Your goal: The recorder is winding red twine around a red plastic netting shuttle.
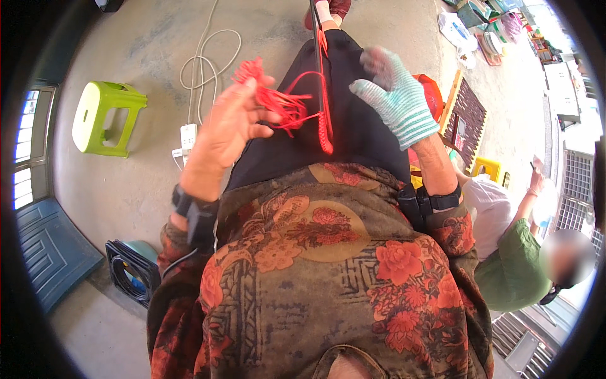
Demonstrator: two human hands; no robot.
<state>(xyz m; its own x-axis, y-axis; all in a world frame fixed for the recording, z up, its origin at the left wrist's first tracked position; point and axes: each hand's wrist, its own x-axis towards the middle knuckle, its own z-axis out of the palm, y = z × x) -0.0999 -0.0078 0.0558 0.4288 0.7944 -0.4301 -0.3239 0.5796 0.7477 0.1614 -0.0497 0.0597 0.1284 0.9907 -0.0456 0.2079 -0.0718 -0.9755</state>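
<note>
Between my knees a thin black rod (319,76) runs toward my body. Red cord is braided round its near end in a short woven section (324,136). A loose bundle of red cord (284,107) trails from that braid to the left. My bare left hand (233,120) has its fingers closed round the bundle, with part of it sticking out beyond the fingers. To the right of the rod, my right hand (398,98) wears a pale green and white striped knit glove. Its thumb stands apart from the slightly blurred fingers, and nothing shows in it.
A lime-green stool (104,119) stands on the left, beside a white power strip (189,136) and its looped cable. On the right are a red round container (429,95), a wooden-framed brown woven panel (467,114) and a seated person in green (514,271).
</note>
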